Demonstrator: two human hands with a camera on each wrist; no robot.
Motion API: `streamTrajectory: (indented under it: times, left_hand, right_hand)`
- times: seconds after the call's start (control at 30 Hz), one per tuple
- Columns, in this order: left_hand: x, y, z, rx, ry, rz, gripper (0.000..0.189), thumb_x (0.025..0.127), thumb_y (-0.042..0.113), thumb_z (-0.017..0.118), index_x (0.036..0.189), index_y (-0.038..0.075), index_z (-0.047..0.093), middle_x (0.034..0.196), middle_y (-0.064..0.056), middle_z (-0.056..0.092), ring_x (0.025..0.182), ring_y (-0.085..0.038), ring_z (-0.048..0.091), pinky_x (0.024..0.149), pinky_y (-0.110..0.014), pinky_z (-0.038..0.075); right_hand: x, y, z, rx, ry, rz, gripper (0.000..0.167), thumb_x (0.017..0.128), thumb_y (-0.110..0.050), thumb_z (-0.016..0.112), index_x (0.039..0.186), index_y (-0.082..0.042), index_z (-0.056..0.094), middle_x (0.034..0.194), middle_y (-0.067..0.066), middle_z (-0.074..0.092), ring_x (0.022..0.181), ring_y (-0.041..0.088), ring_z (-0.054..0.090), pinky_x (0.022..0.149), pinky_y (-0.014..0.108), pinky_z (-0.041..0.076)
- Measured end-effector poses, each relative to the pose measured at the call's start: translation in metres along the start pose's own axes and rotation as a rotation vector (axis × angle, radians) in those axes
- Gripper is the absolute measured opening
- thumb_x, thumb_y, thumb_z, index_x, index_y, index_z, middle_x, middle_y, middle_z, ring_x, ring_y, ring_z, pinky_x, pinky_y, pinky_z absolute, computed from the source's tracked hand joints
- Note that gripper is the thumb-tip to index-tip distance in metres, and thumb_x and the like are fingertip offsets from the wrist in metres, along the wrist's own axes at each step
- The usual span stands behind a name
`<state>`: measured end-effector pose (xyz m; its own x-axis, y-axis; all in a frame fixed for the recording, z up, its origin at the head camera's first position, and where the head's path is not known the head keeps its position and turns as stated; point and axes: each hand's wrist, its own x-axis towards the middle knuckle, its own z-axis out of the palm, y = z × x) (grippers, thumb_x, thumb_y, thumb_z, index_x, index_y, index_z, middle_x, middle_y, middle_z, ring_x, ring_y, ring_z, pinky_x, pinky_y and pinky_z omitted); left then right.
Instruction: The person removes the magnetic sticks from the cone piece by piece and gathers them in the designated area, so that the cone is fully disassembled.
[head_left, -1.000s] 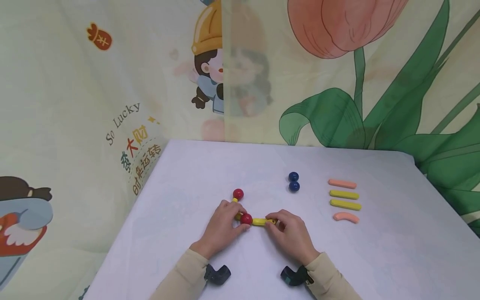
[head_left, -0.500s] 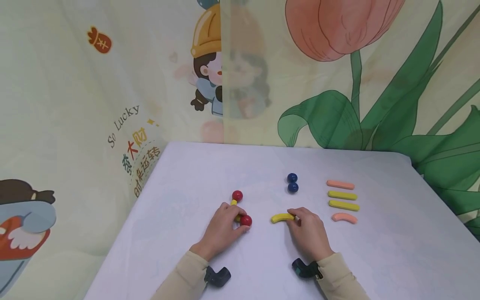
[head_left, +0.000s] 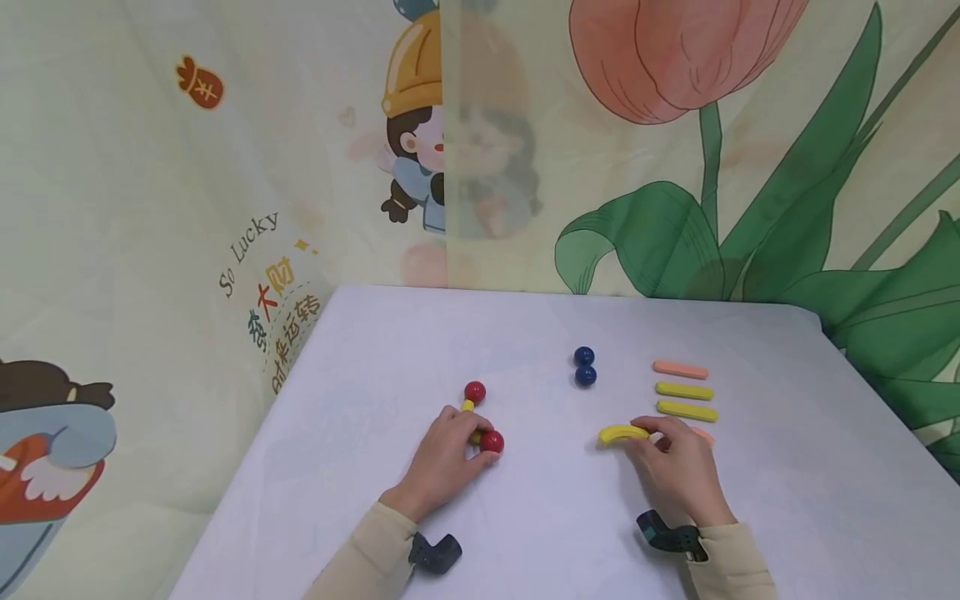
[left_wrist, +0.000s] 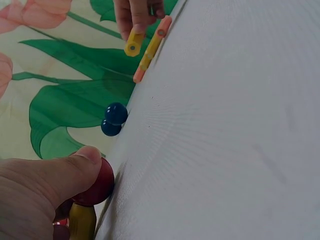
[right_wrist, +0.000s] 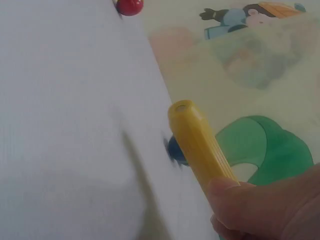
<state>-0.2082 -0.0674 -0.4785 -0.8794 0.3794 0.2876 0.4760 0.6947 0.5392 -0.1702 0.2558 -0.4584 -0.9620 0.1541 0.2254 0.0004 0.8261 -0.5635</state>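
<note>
In the head view my left hand (head_left: 438, 458) grips a red ball (head_left: 491, 442) joined to a yellow rod (head_left: 468, 406), mostly covered by the fingers. Another red ball (head_left: 475, 392) sits at the rod's far end. The left wrist view shows the thumb (left_wrist: 87, 157) pressed on the near ball. To the right, my right hand (head_left: 678, 462) pinches a curved yellow rod (head_left: 622, 433) by one end, its free end pointing left. The right wrist view shows this curved rod (right_wrist: 195, 140) raised off the table, with a small round inset in its tip.
Two touching blue balls (head_left: 585, 367) lie farther back on the white table (head_left: 390, 333). At the right are a straight pink rod (head_left: 680, 369), two straight yellow rods (head_left: 686, 401) and a curved pink rod (head_left: 703, 435), partly hidden behind my right hand. A printed curtain hangs behind.
My right hand has pulled the curved yellow rod away from the near red ball and carried it right, towards the loose rods. My left hand has stayed in place on the red ball.
</note>
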Motion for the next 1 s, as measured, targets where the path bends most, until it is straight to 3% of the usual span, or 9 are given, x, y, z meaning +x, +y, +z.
streamTrajectory:
  times: [0.1,0.23,0.47,0.73,1.0]
  left_hand:
    - [-0.001,-0.002,-0.001,-0.001,-0.004,-0.019,0.037,0.079,0.03,0.082,0.11,0.02,0.064,0.095,0.011,0.058,0.091,-0.007,0.043,0.072,-0.023,0.045]
    - [-0.003,-0.004,-0.003,-0.014,-0.008,-0.034,0.037,0.079,0.031,0.082,0.11,0.021,0.063,0.095,0.012,0.058,0.09,-0.007,0.042,0.071,-0.023,0.044]
    - [-0.001,-0.003,-0.002,-0.023,-0.004,-0.027,0.037,0.079,0.03,0.082,0.11,0.02,0.064,0.095,0.011,0.058,0.091,-0.007,0.043,0.07,-0.022,0.044]
    - [-0.001,0.0,-0.003,-0.026,-0.003,-0.025,0.038,0.079,0.028,0.083,0.111,0.019,0.064,0.097,0.01,0.058,0.091,-0.007,0.044,0.07,-0.021,0.046]
    - [0.0,0.001,-0.002,-0.049,-0.01,-0.033,0.038,0.079,0.028,0.082,0.111,0.019,0.064,0.097,0.01,0.058,0.092,-0.008,0.044,0.07,-0.021,0.046]
  right_hand:
    - [-0.003,0.011,-0.007,0.008,0.05,0.021,0.026,0.084,-0.008,0.075,0.109,-0.004,0.072,0.099,0.011,0.067,0.077,0.021,0.057,0.061,0.025,0.046]
    - [-0.008,0.023,-0.015,0.006,0.077,0.129,0.027,0.086,-0.011,0.073,0.113,-0.004,0.07,0.103,0.014,0.066,0.084,0.025,0.058,0.063,0.026,0.045]
    - [-0.013,0.044,-0.028,-0.011,0.047,0.314,0.038,0.09,-0.021,0.071,0.122,-0.001,0.064,0.11,0.02,0.063,0.086,0.028,0.053,0.059,0.027,0.043]
    - [-0.018,0.059,-0.032,-0.061,0.045,0.353,0.043,0.089,-0.02,0.072,0.123,0.004,0.062,0.11,0.022,0.061,0.088,0.03,0.05,0.063,0.032,0.042]
    - [-0.018,0.066,-0.027,-0.087,0.051,0.382,0.039,0.088,-0.01,0.072,0.123,0.006,0.061,0.113,0.027,0.056,0.091,0.037,0.054,0.072,0.045,0.05]
